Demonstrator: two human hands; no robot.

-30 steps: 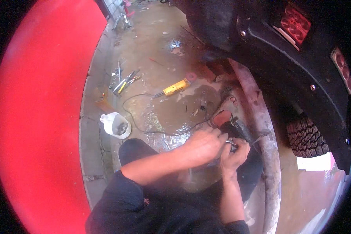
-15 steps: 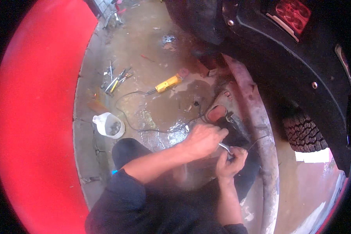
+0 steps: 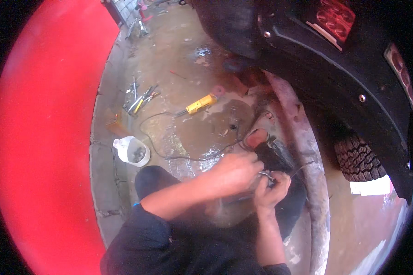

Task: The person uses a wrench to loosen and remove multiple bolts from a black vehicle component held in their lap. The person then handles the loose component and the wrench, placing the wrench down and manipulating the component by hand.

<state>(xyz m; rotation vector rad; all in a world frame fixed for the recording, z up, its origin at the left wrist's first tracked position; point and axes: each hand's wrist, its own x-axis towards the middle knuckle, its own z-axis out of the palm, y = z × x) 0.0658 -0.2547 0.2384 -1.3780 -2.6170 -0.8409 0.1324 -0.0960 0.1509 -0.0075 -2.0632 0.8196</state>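
Note:
Over my lap my left hand point(image 3: 239, 168) is closed round the near end of a slim silver metal tool point(image 3: 265, 173), which looks like a wrench. Just right of it, my right hand point(image 3: 271, 190) pinches a small dark part point(image 3: 271, 181) between thumb and fingers, and the tool's far end meets that part. My fingers hide most of both, so their exact kind is unclear. A thin dark wire or rod point(image 3: 303, 167) runs from beside my right hand toward the pale, worn bar point(image 3: 317, 201).
A yellow angle grinder point(image 3: 201, 104) and its cord lie on the wet floor. Hand tools point(image 3: 141, 101) are heaped near the kerb, beside a cut white jug point(image 3: 134, 151). A black vehicle bumper point(image 3: 316, 68) and tyre point(image 3: 359, 158) are at right, a red panel point(image 3: 46, 137) at left.
My left hand has turned and come closer to my right hand, so less of the silver tool shows between them. The view has shifted slightly.

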